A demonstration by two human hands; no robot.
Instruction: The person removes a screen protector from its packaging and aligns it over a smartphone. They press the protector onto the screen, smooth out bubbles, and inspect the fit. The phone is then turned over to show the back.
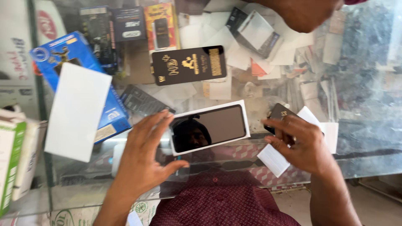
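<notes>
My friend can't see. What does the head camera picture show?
A left hand touches a black smartphone lying on white card on a glass counter. The right hand pinches a small black card beside it.

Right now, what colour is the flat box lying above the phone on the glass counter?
The flat box is black with gold print, seen in the head view, the only one.

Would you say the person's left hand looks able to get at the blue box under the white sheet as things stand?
Probably yes: the left hand is open by the phone, and the blue box lies just to its side with nothing between; only the white sheet covers part of it.
</notes>
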